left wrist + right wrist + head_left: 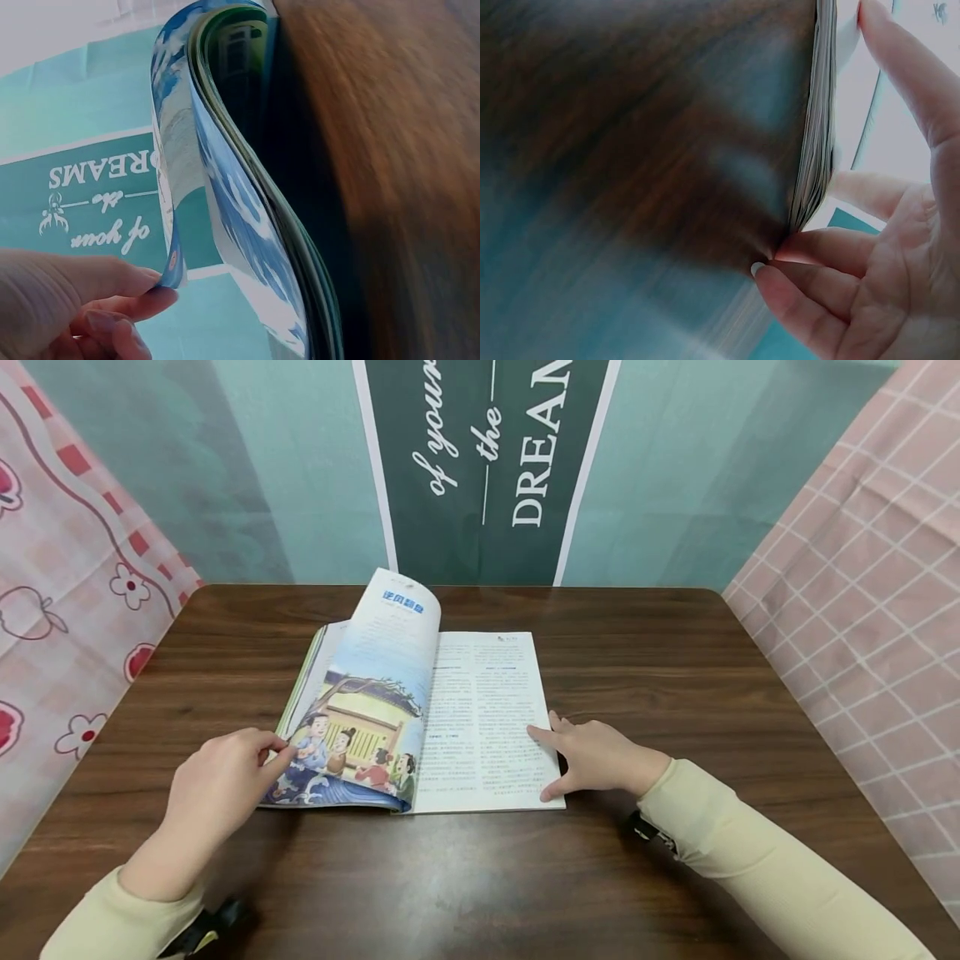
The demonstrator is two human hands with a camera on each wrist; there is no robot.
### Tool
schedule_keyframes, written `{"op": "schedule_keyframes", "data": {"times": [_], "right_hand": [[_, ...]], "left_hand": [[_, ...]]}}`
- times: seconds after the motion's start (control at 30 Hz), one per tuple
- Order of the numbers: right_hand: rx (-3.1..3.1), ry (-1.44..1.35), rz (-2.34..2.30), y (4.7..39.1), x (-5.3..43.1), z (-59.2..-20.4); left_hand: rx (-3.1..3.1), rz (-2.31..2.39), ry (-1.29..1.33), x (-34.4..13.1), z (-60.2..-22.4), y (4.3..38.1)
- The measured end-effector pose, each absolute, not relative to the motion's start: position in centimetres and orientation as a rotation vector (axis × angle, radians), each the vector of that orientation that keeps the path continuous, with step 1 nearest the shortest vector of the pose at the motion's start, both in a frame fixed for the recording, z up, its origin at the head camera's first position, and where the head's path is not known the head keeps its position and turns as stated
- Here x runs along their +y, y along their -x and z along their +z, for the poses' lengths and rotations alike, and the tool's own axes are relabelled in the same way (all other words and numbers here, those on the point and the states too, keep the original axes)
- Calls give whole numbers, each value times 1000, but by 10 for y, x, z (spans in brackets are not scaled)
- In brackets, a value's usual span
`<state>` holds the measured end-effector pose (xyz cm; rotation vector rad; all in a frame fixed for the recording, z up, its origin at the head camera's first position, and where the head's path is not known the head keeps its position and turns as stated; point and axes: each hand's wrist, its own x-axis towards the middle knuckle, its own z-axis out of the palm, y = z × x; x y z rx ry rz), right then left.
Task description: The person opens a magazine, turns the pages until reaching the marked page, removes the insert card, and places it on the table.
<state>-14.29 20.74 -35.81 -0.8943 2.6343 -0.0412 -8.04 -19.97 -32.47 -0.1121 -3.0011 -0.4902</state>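
Note:
An illustrated magazine lies open on the table. My left hand pinches the edge of a lifted page between thumb and index finger. That page bows up over the left side, showing blue title characters and a picture of several figures by a yellow building. In the left wrist view the left hand holds the page's edge apart from the stack of pages beneath. My right hand rests spread at the right edge of the text page, thumb and index finger on the paper, other fingertips along the edge.
The dark wooden table extends around the magazine. A green cloth with white lettering hangs behind it. Pink patterned cloths stand at the left and right. Both wrists carry black straps.

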Motion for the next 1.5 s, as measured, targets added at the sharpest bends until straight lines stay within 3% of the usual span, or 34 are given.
{"op": "schedule_keyframes", "data": {"times": [1.13,1.5], "right_hand": [[2807,983,-138,148,211,-368],[2761,867,-177,151,208,-363]], "left_hand": [[-3357,-382,-2,-236,-346,76],[-3005,-333,170,-196,-330,79]]}}
